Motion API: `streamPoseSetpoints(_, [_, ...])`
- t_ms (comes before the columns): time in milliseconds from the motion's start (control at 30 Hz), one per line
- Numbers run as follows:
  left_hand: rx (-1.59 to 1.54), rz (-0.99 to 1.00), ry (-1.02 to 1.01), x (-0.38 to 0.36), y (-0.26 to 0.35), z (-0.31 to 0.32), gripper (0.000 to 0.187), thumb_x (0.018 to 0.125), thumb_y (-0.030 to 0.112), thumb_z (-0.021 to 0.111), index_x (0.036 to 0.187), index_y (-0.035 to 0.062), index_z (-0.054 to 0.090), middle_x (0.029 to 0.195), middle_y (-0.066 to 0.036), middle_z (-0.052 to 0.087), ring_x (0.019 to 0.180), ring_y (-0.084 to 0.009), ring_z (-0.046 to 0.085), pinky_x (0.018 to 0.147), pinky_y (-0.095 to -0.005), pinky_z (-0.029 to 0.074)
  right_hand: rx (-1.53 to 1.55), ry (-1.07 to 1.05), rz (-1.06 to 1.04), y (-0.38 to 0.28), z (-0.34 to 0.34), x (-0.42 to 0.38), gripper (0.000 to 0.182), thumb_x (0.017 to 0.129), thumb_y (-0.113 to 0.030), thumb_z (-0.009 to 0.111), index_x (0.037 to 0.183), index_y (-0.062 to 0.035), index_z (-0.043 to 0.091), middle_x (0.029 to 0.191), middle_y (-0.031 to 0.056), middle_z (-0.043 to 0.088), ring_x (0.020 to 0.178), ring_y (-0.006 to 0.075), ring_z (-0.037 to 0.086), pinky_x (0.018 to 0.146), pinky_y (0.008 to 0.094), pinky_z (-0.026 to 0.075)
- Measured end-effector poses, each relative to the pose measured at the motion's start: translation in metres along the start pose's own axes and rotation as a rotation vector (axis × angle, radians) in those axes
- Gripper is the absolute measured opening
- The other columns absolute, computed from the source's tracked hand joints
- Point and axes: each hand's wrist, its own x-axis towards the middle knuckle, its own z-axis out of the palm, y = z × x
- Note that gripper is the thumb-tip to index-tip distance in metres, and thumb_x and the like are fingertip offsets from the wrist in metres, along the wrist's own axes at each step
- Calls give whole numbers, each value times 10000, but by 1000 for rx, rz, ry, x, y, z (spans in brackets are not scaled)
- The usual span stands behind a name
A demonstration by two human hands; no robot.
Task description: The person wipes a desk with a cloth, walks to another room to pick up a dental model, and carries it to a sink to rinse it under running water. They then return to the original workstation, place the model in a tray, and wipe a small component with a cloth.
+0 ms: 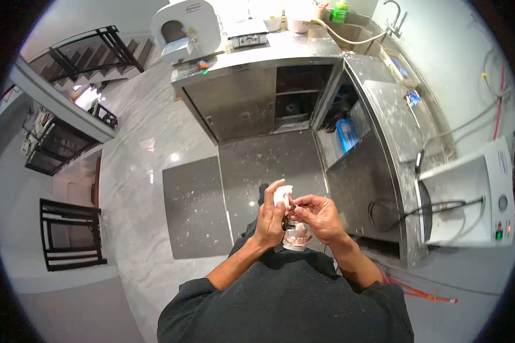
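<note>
My left hand (269, 220) is closed around a white, lumpy plaster piece (281, 195) that looks like a dental cast, held upright before my chest. Close beside it, my right hand (319, 217) has its thumb and forefinger pinched together at the cast's right side. Whatever sits between those fingertips is too small to make out. A small dark metal part (289, 225) shows just under the hands. Below that is a pale pink and white piece (297, 236), perhaps another cast, in front of my dark shirt; what supports it is hidden.
A steel counter (252, 59) runs ahead, bearing a white rounded machine (187, 31) and a small control box (248, 34). The sink (349, 35) fills the far right corner. At right stand a side counter (377, 91) and a white cabinet-like device (469, 197). Dark mats (194, 208) cover the floor.
</note>
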Motion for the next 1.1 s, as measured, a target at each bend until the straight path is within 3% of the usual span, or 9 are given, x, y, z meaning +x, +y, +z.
streamPoseSetpoints(200, [-184, -31, -143, 197, -51, -6, 483, 1027, 259, 374, 1451, 36, 316, 990, -78, 585, 803, -118, 546, 732, -281, 474, -27, 168, -73, -69, -65, 158, 147, 939, -73, 664, 1025, 21, 590, 960, 95, 683, 831, 136, 674, 766, 275, 582])
streamPoseSetpoints(467, [-568, -364, -323, 436, -57, 4, 476, 1029, 386, 416, 1418, 131, 313, 938, -102, 559, 692, -201, 634, 555, -313, 525, -178, 544, -329, -206, -180, 303, 119, 930, -140, 694, 904, -39, 638, 807, 36, 673, 710, 92, 629, 666, 232, 516])
streamPoseSetpoints(600, [-551, -377, -303, 524, -78, 18, 496, 1019, 453, 420, 1406, 162, 310, 920, -117, 535, 709, -251, 620, 524, -366, 543, -242, 688, -547, -287, -297, 381, 54, 945, -62, 627, 902, -33, 613, 832, 51, 666, 709, 104, 602, 674, 243, 500])
streamPoseSetpoints(700, [-587, -398, -211, 578, -91, 37, 483, 1018, 443, 422, 1396, 153, 340, 943, -135, 520, 690, -265, 618, 505, -372, 550, -422, 791, -637, -378, -424, 453, 131, 948, -133, 653, 907, -16, 610, 839, 49, 671, 709, 101, 592, 677, 239, 490])
streamPoseSetpoints(833, [-633, -472, -125, 654, -110, 65, 460, 1041, 439, 365, 1413, 173, 319, 962, -137, 538, 682, -280, 639, 524, -384, 560, -801, 1073, -549, -496, -627, 552, 181, 929, -190, 696, 964, -14, 681, 861, 18, 662, 753, 72, 582, 693, 236, 482])
streamPoseSetpoints(867, [-646, -510, -93, 672, -115, 72, 463, 1039, 450, 367, 1410, 177, 325, 971, -141, 542, 678, -290, 643, 518, -390, 560, -948, 1127, -539, -520, -675, 575, 236, 914, -210, 716, 1002, 6, 682, 889, 39, 675, 790, 98, 604, 719, 270, 491])
streamPoseSetpoints(900, [-661, -538, -78, 690, -117, 78, 465, 1038, 459, 367, 1409, 181, 327, 975, -144, 544, 684, -292, 645, 523, -394, 561, -987, 1226, -532, -543, -694, 592, 263, 860, -259, 746, 959, -19, 709, 884, 96, 712, 807, 209, 657, 757, 351, 509])
streamPoseSetpoints(967, [-679, -593, -33, 727, -122, 92, 477, 1033, 486, 366, 1408, 194, 333, 983, -152, 545, 698, -298, 647, 538, -400, 560, -1082, 1355, -446, -579, -743, 627, 293, 886, -287, 721, 1001, -19, 697, 1075, 161, 687, 1042, 314, 637, 893, 425, 489])
streamPoseSetpoints(1100, [-650, -611, 22, 784, -130, 118, 478, 1030, 493, 370, 1405, 198, 337, 980, -155, 534, 703, -294, 646, 547, -386, 550, -1156, 1407, -622, -594, -817, 680, 316, 910, -280, 698, 1097, -32, 644, 1148, 178, 650, 1011, 337, 644, 890, 431, 494])
